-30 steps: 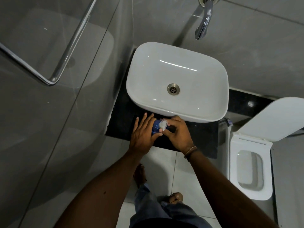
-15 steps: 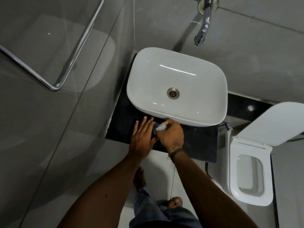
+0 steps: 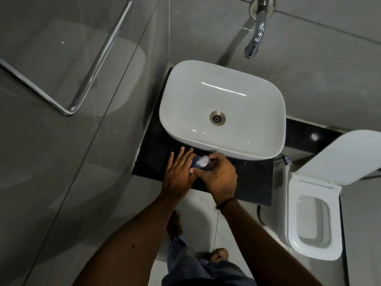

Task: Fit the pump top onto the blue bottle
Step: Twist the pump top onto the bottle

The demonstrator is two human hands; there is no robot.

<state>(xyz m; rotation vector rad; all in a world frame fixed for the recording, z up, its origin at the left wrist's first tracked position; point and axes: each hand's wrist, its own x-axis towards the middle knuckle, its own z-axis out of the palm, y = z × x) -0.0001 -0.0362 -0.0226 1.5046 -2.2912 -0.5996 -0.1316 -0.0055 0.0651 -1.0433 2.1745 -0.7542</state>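
Observation:
The blue bottle [image 3: 195, 163] stands on the black counter [image 3: 251, 182] just in front of the white basin. Only a sliver of its blue body shows between my hands. The whitish pump top [image 3: 203, 161] sits on the bottle's neck, its nozzle pointing left. My left hand [image 3: 179, 172] lies against the bottle's left side with fingers stretched out flat. My right hand [image 3: 219, 175] curls around the pump top and the bottle's right side, thumb reaching under the pump.
A white basin [image 3: 272, 112] sits on the counter under a chrome wall tap [image 3: 256, 36]. A toilet [image 3: 313, 221] with its lid up stands at the right. A glass screen with a chrome rail [image 3: 99, 56] runs along the left. My feet are on the tiled floor below.
My right hand has turned on the pump top, and its wrist has swung from right toward the centre. The pump nozzle now shows more from above. The left hand stays against the bottle.

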